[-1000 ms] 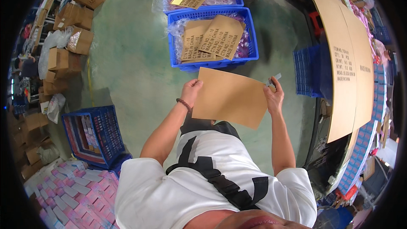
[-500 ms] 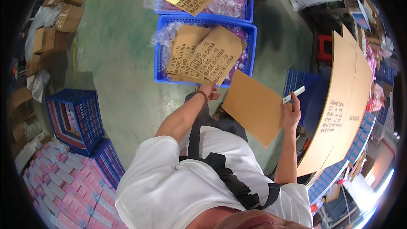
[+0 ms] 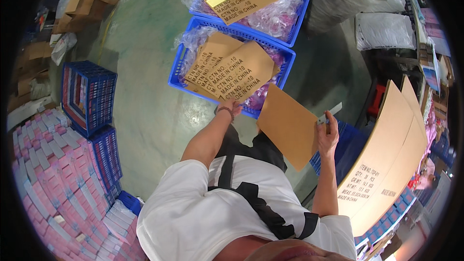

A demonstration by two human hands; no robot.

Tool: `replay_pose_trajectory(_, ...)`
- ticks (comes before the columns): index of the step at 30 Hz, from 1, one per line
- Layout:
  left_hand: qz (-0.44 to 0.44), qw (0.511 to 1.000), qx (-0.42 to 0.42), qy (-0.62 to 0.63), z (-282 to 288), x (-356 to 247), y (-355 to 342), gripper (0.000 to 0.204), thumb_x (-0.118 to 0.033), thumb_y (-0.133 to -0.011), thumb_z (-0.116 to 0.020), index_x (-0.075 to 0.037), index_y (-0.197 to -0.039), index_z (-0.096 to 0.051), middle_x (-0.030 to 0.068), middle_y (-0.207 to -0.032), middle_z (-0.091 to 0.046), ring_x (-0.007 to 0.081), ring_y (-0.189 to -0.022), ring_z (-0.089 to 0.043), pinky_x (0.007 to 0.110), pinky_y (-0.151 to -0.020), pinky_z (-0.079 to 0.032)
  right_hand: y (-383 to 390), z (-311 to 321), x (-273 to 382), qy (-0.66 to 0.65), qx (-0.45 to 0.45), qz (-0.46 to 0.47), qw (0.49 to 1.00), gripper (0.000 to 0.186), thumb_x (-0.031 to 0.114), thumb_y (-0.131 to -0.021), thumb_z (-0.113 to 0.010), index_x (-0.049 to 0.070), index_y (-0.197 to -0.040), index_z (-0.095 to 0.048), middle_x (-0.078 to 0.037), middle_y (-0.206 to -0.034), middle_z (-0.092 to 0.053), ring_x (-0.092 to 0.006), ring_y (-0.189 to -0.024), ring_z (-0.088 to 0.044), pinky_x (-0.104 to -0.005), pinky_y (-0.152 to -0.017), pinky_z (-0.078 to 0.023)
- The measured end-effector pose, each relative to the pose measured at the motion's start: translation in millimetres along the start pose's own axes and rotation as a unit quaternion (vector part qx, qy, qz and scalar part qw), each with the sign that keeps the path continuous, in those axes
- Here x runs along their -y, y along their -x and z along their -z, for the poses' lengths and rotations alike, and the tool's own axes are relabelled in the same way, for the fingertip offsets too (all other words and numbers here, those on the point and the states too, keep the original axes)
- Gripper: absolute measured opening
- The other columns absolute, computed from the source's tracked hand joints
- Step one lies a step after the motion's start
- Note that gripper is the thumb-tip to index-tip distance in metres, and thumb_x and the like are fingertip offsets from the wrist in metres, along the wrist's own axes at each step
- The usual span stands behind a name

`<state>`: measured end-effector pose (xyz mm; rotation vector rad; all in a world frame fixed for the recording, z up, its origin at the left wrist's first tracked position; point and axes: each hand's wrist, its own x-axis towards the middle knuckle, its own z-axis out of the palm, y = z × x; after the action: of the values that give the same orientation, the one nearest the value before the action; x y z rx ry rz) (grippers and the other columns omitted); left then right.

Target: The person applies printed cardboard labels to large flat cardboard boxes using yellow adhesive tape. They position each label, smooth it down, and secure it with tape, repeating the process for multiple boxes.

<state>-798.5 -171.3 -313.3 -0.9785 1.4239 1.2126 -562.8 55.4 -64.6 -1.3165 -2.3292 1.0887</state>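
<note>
A worker's right hand [image 3: 328,133] grips a blank cardboard sheet [image 3: 290,125] and a small white tool [image 3: 330,112], while the left hand [image 3: 232,108] touches printed sheets [image 3: 229,70] in a blue crate [image 3: 179,75].

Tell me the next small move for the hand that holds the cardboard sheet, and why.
Probably swing the plain cardboard sheet forward and lay it in the near blue crate. The right hand grips its right edge together with a white marker, the left hand already reaches to the printed sheets piled in that crate, and the plain sheet hangs just short of its rim.
</note>
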Motion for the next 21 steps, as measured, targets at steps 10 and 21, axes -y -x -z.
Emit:
replay_pose_trajectory(10,-0.257,0.845,-0.267,-0.384,-30,2,3,0.052,-0.026,-0.07,-0.068,-0.001,-0.111,-0.05,0.026,-0.101,-0.058,0.0392,-0.095,-0.059,0.043,-0.08,-0.05,-10,41,-42,-0.004,0.037,0.001,0.999,0.045,0.003,-0.078,-0.056,0.004,-0.123,-0.053,-0.01,-0.116,-0.057,-0.0146,-0.084,-0.056,-0.0238,-0.073,-0.044)
replay_pose_trajectory(21,-0.323,0.914,-0.19,-0.158,-12,-18,-5,0.031,-0.015,-0.073,-0.063,0.005,-0.096,-0.063,0.0167,-0.083,-0.068,0.029,-0.077,-0.066,0.039,-0.069,-0.05,-6,15,-26,0.017,0.078,0.038,0.996,0.044,0.001,-0.078,-0.054,0.005,-0.122,-0.053,-0.014,-0.112,-0.056,-0.0201,-0.084,-0.059,-0.0285,-0.072,-0.048)
